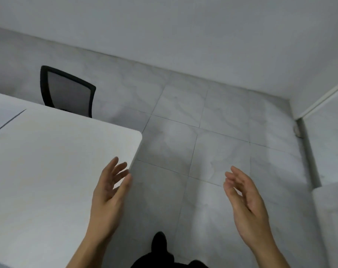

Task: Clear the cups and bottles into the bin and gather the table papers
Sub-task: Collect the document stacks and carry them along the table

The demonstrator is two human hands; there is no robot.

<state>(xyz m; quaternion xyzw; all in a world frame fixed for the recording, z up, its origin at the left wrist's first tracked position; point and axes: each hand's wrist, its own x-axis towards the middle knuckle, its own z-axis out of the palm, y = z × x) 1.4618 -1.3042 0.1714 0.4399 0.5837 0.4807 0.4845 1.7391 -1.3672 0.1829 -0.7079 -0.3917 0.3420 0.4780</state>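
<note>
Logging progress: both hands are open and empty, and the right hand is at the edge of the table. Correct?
No. The head view shows the left hand at the edge of the table; the right hand is over the floor. Both are open and empty.

The picture is dim and flat, with a cool grey cast, no lamp in view and no glare. The white table [48,171] reads pale grey, and a faint soft shadow lies on the floor [212,151] along its edge. Blur smears the fingertips of the left hand [108,190] and the right hand [245,198]. The wide lens bends the foot of the wall [183,35] and the post [307,151] near the right edge.
</note>
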